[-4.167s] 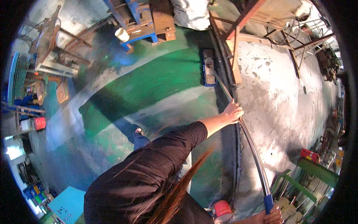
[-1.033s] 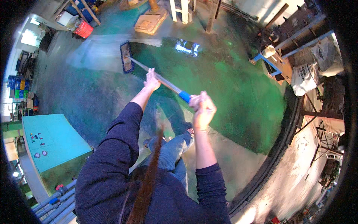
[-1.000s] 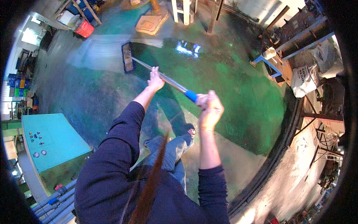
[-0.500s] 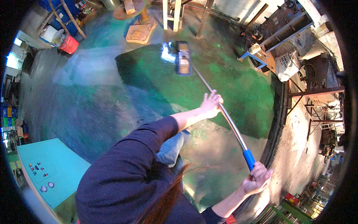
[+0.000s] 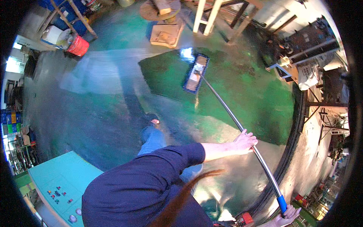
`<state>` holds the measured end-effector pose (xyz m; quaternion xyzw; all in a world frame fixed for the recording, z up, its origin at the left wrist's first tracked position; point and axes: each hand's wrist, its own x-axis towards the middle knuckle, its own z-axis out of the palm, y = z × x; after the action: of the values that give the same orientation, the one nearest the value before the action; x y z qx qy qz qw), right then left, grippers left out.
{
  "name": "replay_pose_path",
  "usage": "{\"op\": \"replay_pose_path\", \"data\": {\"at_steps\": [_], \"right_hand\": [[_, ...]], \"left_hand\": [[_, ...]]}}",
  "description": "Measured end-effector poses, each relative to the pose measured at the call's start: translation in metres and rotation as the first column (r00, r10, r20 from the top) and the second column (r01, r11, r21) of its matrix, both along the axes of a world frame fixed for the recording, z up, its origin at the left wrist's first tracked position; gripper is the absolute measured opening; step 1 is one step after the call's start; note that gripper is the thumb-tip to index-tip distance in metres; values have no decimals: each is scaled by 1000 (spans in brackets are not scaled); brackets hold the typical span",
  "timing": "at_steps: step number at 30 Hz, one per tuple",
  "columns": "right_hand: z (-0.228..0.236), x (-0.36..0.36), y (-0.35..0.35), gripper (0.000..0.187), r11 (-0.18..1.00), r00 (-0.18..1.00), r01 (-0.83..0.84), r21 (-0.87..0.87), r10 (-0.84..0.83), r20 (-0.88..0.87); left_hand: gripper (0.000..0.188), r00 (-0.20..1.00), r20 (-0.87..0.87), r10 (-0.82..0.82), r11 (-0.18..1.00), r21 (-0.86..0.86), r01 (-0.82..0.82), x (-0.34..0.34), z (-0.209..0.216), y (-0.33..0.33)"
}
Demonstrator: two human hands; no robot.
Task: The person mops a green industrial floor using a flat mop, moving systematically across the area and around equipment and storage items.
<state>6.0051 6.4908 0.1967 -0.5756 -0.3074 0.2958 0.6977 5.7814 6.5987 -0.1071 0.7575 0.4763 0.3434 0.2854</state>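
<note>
A flat mop reaches across the floor, its metal pole [image 5: 228,111] running from the blue-fringed mop head [image 5: 196,74] toward the lower right. My left hand [image 5: 245,142] is wrapped round the pole at about its middle. Down at the blue grip [image 5: 281,203], my right hand [image 5: 288,217] holds the pole's end, with some fingers sticking out. The mop head lies flat on a dark, wet-looking green patch of floor [image 5: 242,87], beside a bright reflection. Paler, dry-looking floor [image 5: 109,72] lies left of that patch.
A turquoise control cabinet [image 5: 64,178] stands at the lower left. Far left are a red bucket [image 5: 78,46] and a wooden ladder [image 5: 81,17]. A round wooden stand [image 5: 166,34] and a pale-legged frame [image 5: 204,17] stand ahead. A white sack [image 5: 308,75] leans among racks at right.
The mop head has moved back toward me and tilted. Both hands have come down and to the right with the pole. My view has shifted, and a foot now shows on the floor.
</note>
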Motion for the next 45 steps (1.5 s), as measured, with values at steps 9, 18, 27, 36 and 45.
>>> {"op": "replay_pose_path", "data": {"at_steps": [9, 18, 27, 36, 45], "right_hand": [[-144, -332, 26, 23, 914, 938, -342, -216, 320, -132], [-284, -676, -13, 38, 496, 550, -832, -247, 683, -481], [-262, -441, -44, 35, 769, 766, -601, -220, 475, -434], [43, 7, -270, 33, 996, 996, 84, -38, -84, -7], [39, 87, -443, 35, 936, 416, 296, -188, 51, 908]], "left_hand": [[11, 848, -223, 481, 874, 47, -484, -408, -62, -77], [53, 337, -889, 311, 217, -279, -935, -720, -129, -177], [68, 668, -694, 270, 677, -357, -644, -511, -116, -208], [48, 954, -64, -293, 951, -117, 285, -22, 39, -289], [37, 776, 36, -630, 776, 76, 627, 277, 16, -332]]}}
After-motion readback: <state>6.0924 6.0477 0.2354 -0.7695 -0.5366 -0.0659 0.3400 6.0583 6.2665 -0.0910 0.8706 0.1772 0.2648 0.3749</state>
